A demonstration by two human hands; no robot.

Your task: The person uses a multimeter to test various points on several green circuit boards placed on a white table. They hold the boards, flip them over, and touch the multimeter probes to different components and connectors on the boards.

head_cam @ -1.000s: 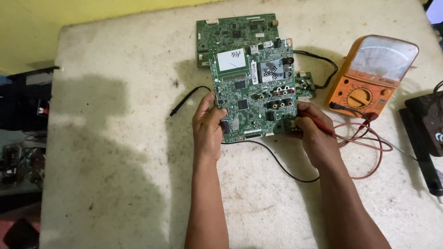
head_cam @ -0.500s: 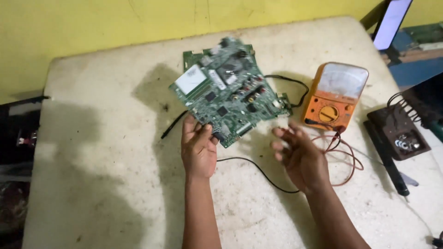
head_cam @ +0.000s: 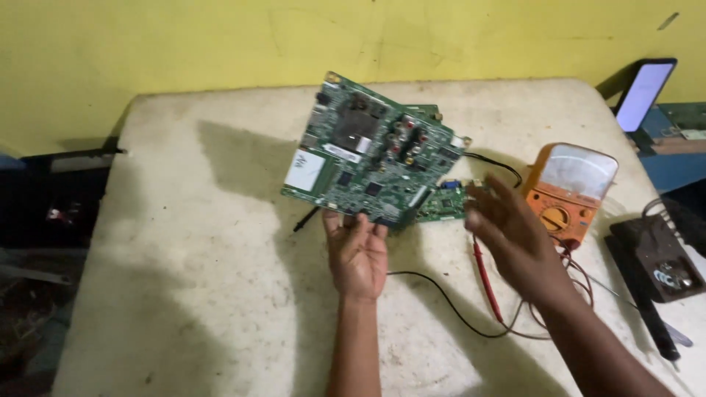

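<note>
the green circuit board [head_cam: 371, 165] was held at frame centre, lifted off the table [head_cam: 220, 279] and tilted, component side toward the camera, prob. so its parts could be looked over. it was gripped only at its lower edge by the left hand [head_cam: 357, 250], palm up, fingers curled narrow round that edge, thumb at the lower left corner. the rest of the board hung free w/ nothing touching it.

a second, smaller green board [head_cam: 445, 202] lay flat on the table just behind and right of the held one, partly hidden by it. the right hand [head_cam: 507, 235] was seen right of centre, blurred, fingers spread wide and loose, holding nothing, near the held board's lower right corner but apart from it.

a red probe [head_cam: 485, 276] and black lead [head_cam: 441, 301] lay on the table below the hands, running to an orange multimeter [head_cam: 570, 191] at mid right. a phone [head_cam: 643, 95] stood at upper right.

open room was left across the table's left half and lower centre; the right edge was crowded w/ wires and a dark tool [head_cam: 654, 257].
</note>
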